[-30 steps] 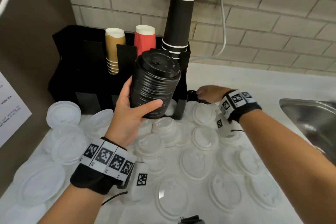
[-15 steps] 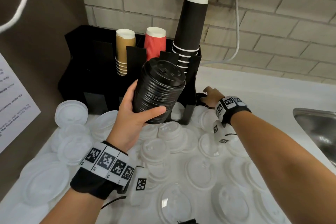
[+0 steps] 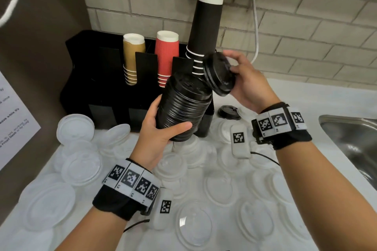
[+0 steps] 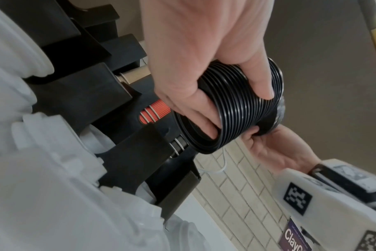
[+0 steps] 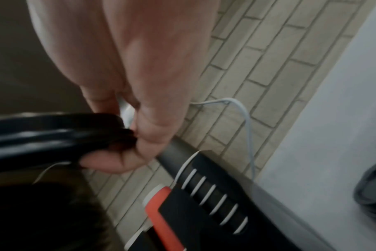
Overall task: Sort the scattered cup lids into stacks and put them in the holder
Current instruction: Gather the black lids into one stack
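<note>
White lids (image 3: pixel 222 187) crowd the counter; holder (image 3: pixel 106 91) blocks the back

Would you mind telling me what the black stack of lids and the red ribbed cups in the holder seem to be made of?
Black stack of lids: apparently thin moulded plastic, semi-gloss; light glints along each rim in the left wrist view.
Red ribbed cups: probably paper with a corrugated matte sleeve; fine vertical ribs, white rolled rims.

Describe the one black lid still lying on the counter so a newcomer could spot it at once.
Find the black cup holder against the brick wall. Just past its right end, between it and the steel sink, a single black lid lies flat on the white counter. It is the only dark lid lying there; all the others scattered near it are white or clear.
</note>
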Available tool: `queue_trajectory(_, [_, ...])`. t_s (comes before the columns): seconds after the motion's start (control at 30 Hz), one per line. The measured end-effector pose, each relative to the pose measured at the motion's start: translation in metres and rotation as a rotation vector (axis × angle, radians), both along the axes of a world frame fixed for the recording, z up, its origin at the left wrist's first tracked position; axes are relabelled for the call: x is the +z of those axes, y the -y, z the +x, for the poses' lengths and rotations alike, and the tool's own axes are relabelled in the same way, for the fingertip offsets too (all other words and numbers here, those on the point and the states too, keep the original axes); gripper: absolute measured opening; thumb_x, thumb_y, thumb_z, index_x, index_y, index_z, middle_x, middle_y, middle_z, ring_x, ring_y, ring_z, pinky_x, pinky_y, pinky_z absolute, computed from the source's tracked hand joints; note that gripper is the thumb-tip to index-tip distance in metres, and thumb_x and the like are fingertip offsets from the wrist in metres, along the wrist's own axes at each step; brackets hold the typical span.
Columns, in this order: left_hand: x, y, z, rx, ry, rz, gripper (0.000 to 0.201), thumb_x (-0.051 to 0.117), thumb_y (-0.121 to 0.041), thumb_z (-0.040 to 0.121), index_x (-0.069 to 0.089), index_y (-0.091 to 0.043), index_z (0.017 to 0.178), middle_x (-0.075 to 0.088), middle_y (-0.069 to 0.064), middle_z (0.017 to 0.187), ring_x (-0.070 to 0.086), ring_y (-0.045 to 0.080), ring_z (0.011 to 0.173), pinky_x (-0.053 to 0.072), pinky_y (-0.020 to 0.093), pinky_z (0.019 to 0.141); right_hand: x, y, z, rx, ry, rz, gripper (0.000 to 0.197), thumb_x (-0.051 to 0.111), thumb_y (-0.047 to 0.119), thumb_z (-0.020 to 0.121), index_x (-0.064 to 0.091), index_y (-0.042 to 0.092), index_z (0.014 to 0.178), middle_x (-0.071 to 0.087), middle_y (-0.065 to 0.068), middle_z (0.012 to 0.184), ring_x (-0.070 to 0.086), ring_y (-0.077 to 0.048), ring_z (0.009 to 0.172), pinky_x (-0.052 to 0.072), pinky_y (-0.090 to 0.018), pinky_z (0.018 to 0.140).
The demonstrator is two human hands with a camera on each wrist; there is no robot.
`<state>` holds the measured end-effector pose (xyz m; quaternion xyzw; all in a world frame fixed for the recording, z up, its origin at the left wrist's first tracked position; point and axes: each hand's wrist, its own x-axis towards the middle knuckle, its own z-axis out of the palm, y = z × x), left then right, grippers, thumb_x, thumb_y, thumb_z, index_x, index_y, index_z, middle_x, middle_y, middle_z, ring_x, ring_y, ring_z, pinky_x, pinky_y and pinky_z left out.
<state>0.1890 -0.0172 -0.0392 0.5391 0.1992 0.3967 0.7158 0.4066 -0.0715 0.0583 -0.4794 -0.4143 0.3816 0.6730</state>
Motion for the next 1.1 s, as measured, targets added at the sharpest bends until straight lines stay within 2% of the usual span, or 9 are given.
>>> queue_trajectory(0.07, [0.001, 0.003, 0.000, -0.004, -0.006, 0.000, 0.092, 0.089, -0.024, 0.053, 0.050, -0.030, 0.136, 0.066, 0.000, 0.126, 0.064, 0.018, 0.116, 0.054, 0.046, 0.095, 0.005, 0.001, -0.020, 0.068, 0.107, -0.074, 0.036, 0.032, 0.002, 0.096, 0.053, 0.023, 0.116, 0.059, -0.010, 0.103, 0.054, -0.019, 0.087, 0.047, -0.029, 0.074])
queue_trajectory(0.13, [0.001, 0.004, -0.001, 0.000, -0.014, -0.001, 0.089, 0.088, -0.017, 0.057, 0.050, -0.031, 0.136, 0.066, 0.000, 0.126, 0.064, 0.019, 0.116, 0.053, 0.048, 0.097, 0.008, 0.003, -0.033, 0.048, 0.285, -0.130, 0.035, 0.033, 0.003, 0.098, 0.052, 0.024, 0.118, 0.057, -0.010, 0.101, 0.053, -0.016, 0.085, 0.044, -0.027, 0.075])
queue_trajectory(0.23, [0.001, 0.005, -0.004, 0.001, -0.017, -0.007, 0.090, 0.089, -0.015, 0.057, 0.050, -0.029, 0.137, 0.065, 0.001, 0.127, 0.064, 0.020, 0.117, 0.051, 0.051, 0.098, 0.012, 0.010, -0.044, 0.007, 0.524, -0.144, 0.033, 0.036, 0.005, 0.101, 0.051, 0.024, 0.123, 0.060, -0.004, 0.095, 0.056, -0.005, 0.081, 0.047, -0.020, 0.073])
queue_trajectory(0.3, [0.004, 0.006, -0.005, 0.003, -0.019, -0.008, 0.093, 0.090, -0.022, 0.052, 0.050, -0.030, 0.136, 0.065, 0.001, 0.127, 0.063, 0.020, 0.117, 0.051, 0.052, 0.099, 0.014, 0.015, -0.050, 0.021, 0.626, -0.102, 0.033, 0.037, 0.008, 0.102, 0.051, 0.020, 0.130, 0.061, -0.005, 0.103, 0.058, -0.003, 0.088, 0.046, -0.017, 0.078])
queue_trajectory(0.43, [0.007, 0.007, -0.005, 0.005, -0.017, -0.005, 0.090, 0.089, -0.025, 0.052, 0.052, -0.032, 0.134, 0.066, 0.000, 0.126, 0.063, 0.019, 0.117, 0.050, 0.053, 0.099, 0.018, 0.024, -0.057, 0.162, 0.688, -0.057, 0.039, 0.047, 0.016, 0.099, 0.045, 0.016, 0.138, 0.057, -0.002, 0.129, 0.057, 0.000, 0.111, 0.044, -0.014, 0.089])
queue_trajectory(0.53, [0.006, 0.006, -0.005, 0.002, -0.021, 0.003, 0.088, 0.089, -0.025, 0.053, 0.053, -0.034, 0.132, 0.066, -0.002, 0.126, 0.063, 0.019, 0.117, 0.051, 0.053, 0.098, 0.018, 0.027, -0.056, 0.191, 0.741, -0.069, 0.054, 0.061, 0.018, 0.089, 0.044, 0.017, 0.140, 0.053, 0.003, 0.136, 0.051, -0.003, 0.124, 0.043, -0.018, 0.098])
queue_trajectory(0.8, [0.007, 0.004, -0.006, -0.033, -0.035, 0.023, 0.083, 0.089, -0.024, 0.053, 0.055, -0.039, 0.127, 0.067, -0.005, 0.123, 0.064, 0.017, 0.115, 0.053, 0.047, 0.097, 0.025, 0.020, -0.056, 0.228, 0.743, -0.070, 0.045, 0.061, 0.025, 0.087, 0.053, 0.020, 0.131, 0.058, 0.011, 0.127, 0.053, -0.003, 0.122, 0.046, -0.021, 0.097])
queue_trajectory(0.97, [0.007, 0.004, -0.007, -0.030, -0.031, 0.015, 0.084, 0.089, -0.024, 0.052, 0.055, -0.038, 0.128, 0.067, -0.003, 0.124, 0.064, 0.018, 0.115, 0.052, 0.049, 0.098, 0.027, 0.019, -0.058, 0.207, 0.858, -0.076, 0.041, 0.064, 0.021, 0.088, 0.056, 0.021, 0.128, 0.058, 0.014, 0.125, 0.054, 0.004, 0.116, 0.042, -0.010, 0.090])
queue_trajectory(1.1, [0.007, 0.005, -0.006, -0.030, -0.033, 0.004, 0.081, 0.088, -0.017, 0.057, 0.055, -0.036, 0.129, 0.067, -0.002, 0.123, 0.065, 0.018, 0.114, 0.052, 0.048, 0.098, 0.030, 0.021, -0.059, 0.182, 0.935, -0.069, 0.042, 0.068, 0.021, 0.086, 0.058, 0.020, 0.128, 0.058, 0.008, 0.124, 0.054, 0.003, 0.115, 0.041, -0.011, 0.094])
